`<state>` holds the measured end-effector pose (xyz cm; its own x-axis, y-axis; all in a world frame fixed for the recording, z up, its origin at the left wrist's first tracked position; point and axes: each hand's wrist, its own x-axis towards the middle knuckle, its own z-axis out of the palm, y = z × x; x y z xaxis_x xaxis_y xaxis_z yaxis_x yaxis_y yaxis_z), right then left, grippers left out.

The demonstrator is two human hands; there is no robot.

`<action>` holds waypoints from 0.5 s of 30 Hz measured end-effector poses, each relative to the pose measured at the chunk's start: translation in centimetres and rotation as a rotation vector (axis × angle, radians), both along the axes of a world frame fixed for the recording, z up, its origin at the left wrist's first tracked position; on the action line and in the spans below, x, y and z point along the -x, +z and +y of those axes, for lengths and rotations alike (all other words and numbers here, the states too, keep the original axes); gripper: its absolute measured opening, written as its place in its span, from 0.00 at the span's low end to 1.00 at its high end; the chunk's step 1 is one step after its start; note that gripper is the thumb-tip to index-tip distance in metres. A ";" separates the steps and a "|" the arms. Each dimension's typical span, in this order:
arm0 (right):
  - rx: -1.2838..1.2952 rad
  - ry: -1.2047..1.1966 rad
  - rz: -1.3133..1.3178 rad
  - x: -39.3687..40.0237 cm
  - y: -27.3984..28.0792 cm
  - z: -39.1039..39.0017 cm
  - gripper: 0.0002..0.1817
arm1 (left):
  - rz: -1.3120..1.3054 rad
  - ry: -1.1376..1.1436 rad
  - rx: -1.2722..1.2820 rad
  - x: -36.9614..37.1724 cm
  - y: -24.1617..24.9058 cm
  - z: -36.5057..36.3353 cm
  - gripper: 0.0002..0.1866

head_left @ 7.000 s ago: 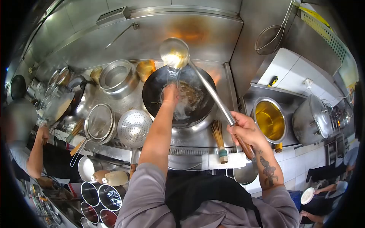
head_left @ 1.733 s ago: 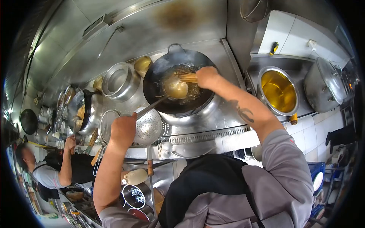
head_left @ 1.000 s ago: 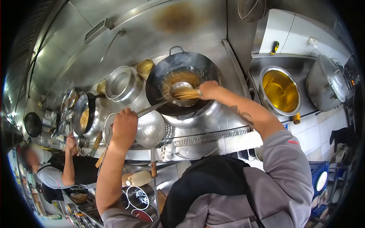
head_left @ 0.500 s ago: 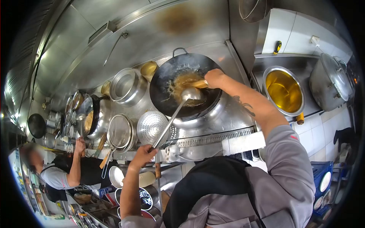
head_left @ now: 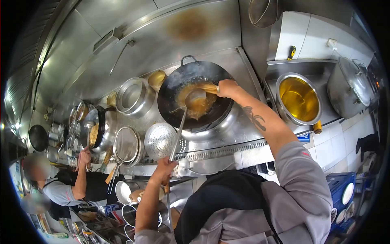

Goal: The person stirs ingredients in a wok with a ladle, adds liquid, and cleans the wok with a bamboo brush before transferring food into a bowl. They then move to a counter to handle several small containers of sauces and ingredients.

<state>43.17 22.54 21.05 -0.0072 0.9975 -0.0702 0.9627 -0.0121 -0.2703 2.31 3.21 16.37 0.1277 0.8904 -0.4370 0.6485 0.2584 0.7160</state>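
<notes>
A black wok (head_left: 172, 81) with a loop handle sits on the steel stove, brown bubbling liquid (head_left: 199, 106) in its bottom and light steam above. My left hand (head_left: 164, 170) is closed around the long handle of a steel ladle (head_left: 180, 134), whose bowl dips into the liquid. Over the wok's right side, my right hand (head_left: 228, 88) grips a tan bamboo wok brush (head_left: 208, 87), its strips pointing left, close above the ladle bowl. A perforated strainer (head_left: 159, 140) lies between the wok and my left hand.
Right of the stove are a metal pot of yellow oil (head_left: 298, 99) and a tall lidded pot (head_left: 348, 87). Left are stacked steel pots (head_left: 132, 96) and mesh strainers (head_left: 126, 144). Another person (head_left: 77, 183) works at a wok further left. Containers (head_left: 124, 191) stand below the stove's front edge.
The ladle bowl has shifted left and its handle stands steeper, with my left hand lower and to the right. My right hand and the brush have moved slightly; another person appears behind the co-worker.
</notes>
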 end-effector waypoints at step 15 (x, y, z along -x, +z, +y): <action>-0.631 -0.312 0.514 -10.5 3.3 -13.4 0.26 | -0.190 -0.120 -0.702 -8.6 1.7 -1.0 0.18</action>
<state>53.67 9.15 24.34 0.3943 0.8105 0.4330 0.6969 0.0434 -0.7158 10.95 2.17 18.03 0.2588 0.9275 0.2698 0.4920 -0.3670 0.7894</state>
